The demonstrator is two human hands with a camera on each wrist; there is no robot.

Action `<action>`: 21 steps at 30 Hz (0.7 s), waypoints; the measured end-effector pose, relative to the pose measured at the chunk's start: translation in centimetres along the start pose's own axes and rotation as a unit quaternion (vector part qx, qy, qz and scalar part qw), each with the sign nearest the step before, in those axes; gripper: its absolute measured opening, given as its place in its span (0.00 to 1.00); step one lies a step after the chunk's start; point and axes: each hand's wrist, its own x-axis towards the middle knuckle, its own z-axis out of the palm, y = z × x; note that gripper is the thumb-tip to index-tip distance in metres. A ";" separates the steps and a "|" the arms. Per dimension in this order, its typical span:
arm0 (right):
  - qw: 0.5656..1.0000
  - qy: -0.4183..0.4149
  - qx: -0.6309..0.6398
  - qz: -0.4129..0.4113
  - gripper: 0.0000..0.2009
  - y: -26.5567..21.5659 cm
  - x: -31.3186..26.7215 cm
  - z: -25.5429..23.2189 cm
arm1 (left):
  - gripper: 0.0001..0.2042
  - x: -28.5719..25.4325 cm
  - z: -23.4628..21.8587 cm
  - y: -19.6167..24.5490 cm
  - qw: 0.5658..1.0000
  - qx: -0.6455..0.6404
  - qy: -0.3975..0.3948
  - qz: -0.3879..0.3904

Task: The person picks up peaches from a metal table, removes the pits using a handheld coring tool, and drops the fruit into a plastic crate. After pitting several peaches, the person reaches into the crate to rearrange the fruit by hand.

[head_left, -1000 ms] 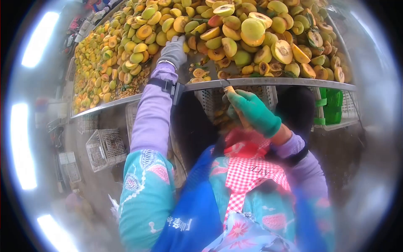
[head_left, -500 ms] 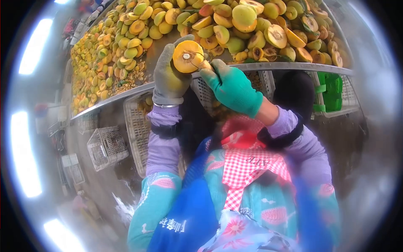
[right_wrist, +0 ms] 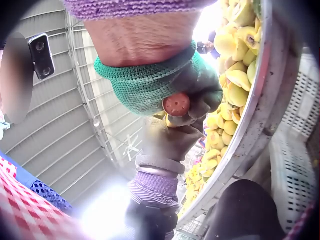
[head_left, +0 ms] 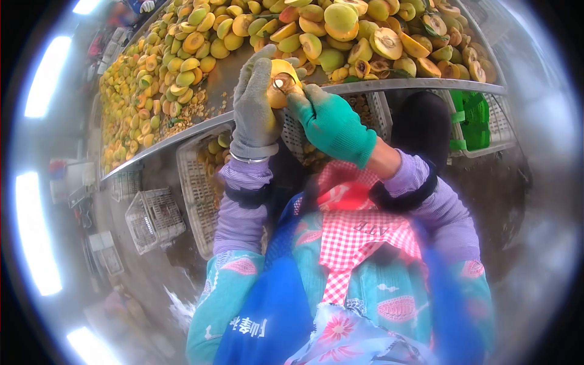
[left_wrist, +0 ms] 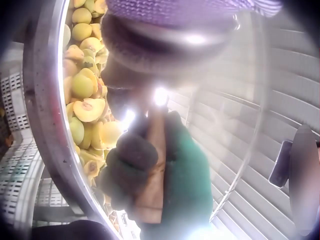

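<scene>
The left hand (head_left: 257,108), in a grey knitted glove, cups a yellow-orange halved fruit (head_left: 281,72), its fingers curled behind the rind and the cut face, with a pale spot at its middle, turned outward. Just beside it, the right hand (head_left: 337,125), in a green knitted glove, grips a tan wooden tool handle (left_wrist: 151,192) whose round end shows at the palm side; its fingertips meet the fruit's edge, though the tool's tip there is too small to make out clearly. Beyond both hands, a heap of yellow-green fruit halves (head_left: 182,76) covers much of a metal-edged table (head_left: 420,86). Below the left hand sits a white slatted plastic crate (head_left: 196,204); well to the right of the right hand is a bright green plastic basket (head_left: 476,121).
</scene>
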 end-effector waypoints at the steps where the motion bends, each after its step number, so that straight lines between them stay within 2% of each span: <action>1: 1.000 0.002 -0.009 0.007 0.19 0.1 0.0 0.0 | 0.13 -0.1 0.5 -0.2 0.996 -0.076 0.007 -0.043; 4: 1.000 0.011 0.021 0.017 0.20 -0.1 -0.3 -0.2 | 0.11 0.5 0.2 2.7 0.994 -0.088 -0.004 -0.069; 6: 0.998 0.035 0.034 0.035 0.19 -0.6 -0.7 0.2 | 0.11 0.5 0.8 2.5 0.943 -0.285 0.048 -0.167; 8: 0.997 0.048 0.052 0.038 0.20 -0.5 -0.8 0.7 | 0.13 0.4 1.2 2.2 0.898 -0.370 0.077 -0.226; 10: 0.996 0.049 0.074 0.025 0.21 0.8 -0.8 1.5 | 0.14 0.3 1.8 1.9 0.898 -0.353 0.082 -0.250; 13: 0.966 -0.022 0.198 0.168 0.21 -1.5 -0.8 0.5 | 0.13 -0.2 3.1 1.3 0.892 -0.359 0.121 -0.246; 16: 0.960 -0.037 0.229 0.157 0.21 -0.4 -0.7 0.3 | 0.13 0.1 2.8 2.4 0.862 -0.411 0.090 -0.284; 19: 0.937 -0.072 0.305 0.153 0.20 0.3 -1.2 -0.4 | 0.13 0.0 2.0 2.4 0.859 -0.437 0.035 -0.263; 21: 0.967 0.036 0.242 0.074 0.19 1.2 -1.6 1.7 | 0.13 0.3 2.1 3.0 0.866 -0.428 0.035 -0.257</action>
